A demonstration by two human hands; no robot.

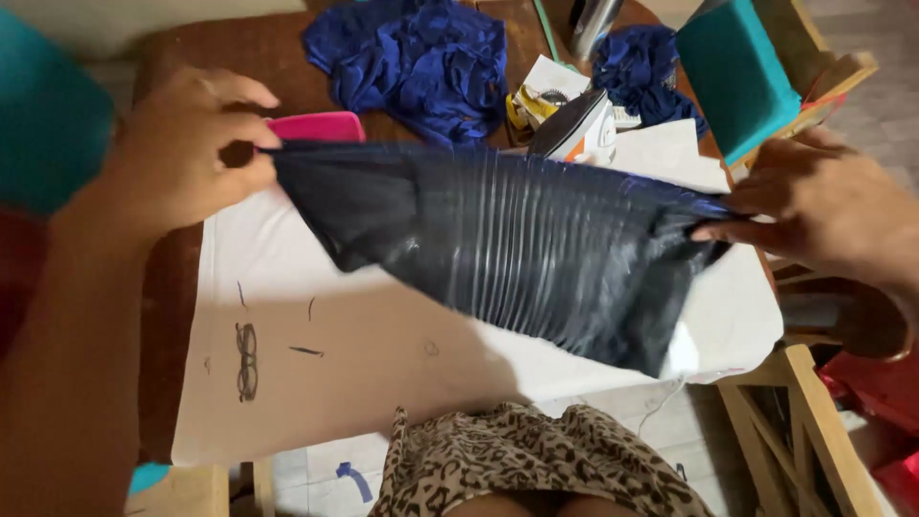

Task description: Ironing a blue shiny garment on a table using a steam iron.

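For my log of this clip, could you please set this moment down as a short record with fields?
left hand: pinches one end of the dark pleated cloth
right hand: pinches the other end
cloth: stretched in the air above the white sheet
behind: iron, pink object, crumpled blue fabric
on the sheet: dark marks, glasses-shaped outline

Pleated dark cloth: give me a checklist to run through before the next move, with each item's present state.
1. Left hand pinches one end of the pleated dark cloth: ok.
2. Right hand pinches the other end: ok.
3. Cloth stretched out between the hands, above the white sheet: ok.
4. Pleats lie even: cannot tell, lower edge blurred.
5. Iron stands apart from the cloth: cannot tell, edges overlap in view.
6. Sheet free of clutter: not ok, glasses lie on it.
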